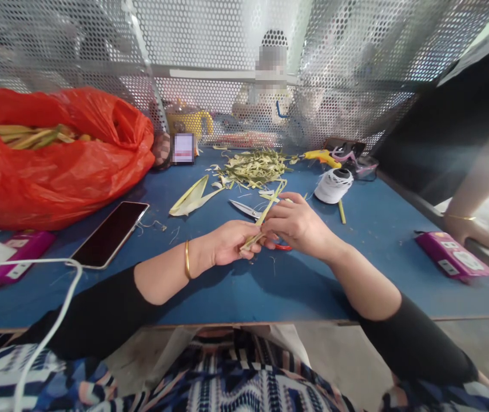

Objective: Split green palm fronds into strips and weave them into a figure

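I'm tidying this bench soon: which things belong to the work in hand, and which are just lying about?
Likely part of the work: pale green plant strip, held in the left hand and right hand; scissors; heap of plant pieces; white thread spool; red plastic bag.

Likely just lying about: dark-screened smartphone; purple packet near the right edge; pink-framed glasses.

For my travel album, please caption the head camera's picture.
Left hand and right hand hold a pale green strip above a blue table, near scissors and heaped plant scraps.
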Motion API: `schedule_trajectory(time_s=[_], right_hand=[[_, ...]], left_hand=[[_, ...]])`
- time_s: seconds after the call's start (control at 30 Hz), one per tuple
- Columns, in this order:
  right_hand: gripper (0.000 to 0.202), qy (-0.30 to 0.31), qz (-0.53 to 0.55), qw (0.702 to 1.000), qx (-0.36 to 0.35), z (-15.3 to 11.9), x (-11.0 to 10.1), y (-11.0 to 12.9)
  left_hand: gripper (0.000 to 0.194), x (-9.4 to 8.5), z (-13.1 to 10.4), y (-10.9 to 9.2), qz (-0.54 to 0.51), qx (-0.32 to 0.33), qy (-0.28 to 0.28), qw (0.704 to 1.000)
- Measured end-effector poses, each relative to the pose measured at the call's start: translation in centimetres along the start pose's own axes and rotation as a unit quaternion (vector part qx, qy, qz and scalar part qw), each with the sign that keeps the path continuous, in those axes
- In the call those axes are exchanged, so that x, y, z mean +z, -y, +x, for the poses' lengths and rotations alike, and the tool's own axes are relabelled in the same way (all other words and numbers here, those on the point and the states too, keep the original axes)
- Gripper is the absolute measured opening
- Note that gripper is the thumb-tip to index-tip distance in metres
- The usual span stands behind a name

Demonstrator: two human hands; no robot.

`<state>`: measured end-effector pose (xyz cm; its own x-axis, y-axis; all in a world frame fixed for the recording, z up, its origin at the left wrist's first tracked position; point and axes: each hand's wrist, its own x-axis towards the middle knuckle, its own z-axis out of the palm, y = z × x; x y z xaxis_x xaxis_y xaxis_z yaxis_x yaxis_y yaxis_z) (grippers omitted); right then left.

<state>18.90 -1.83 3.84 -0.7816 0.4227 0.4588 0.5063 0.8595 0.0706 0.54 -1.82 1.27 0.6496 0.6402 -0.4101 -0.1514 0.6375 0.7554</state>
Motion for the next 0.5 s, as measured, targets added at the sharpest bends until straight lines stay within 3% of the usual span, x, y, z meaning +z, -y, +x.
schedule_trajectory(time_s=[0.33,0.43,0.5], right_hand=[[0.029,-0.019,-0.009,1.0,-0.019,0.02,0.46,-0.05],[0.024,-0.044,-0.004,0.999,0.013,0.05,0.18,0.08],[0.021,-0.09,0.007,0.994,0.066,0.11,-0.16,0.38]], left_hand=[[0.027,0.46,-0.23,-0.24,-0.026,-0.019,-0.012,0.999],[0.03,0.49,-0.14,-0.31,-0.057,-0.006,-0.016,0.998],[0.029,0.63,-0.09,-0.41,-0.076,0.045,-0.04,0.995]])
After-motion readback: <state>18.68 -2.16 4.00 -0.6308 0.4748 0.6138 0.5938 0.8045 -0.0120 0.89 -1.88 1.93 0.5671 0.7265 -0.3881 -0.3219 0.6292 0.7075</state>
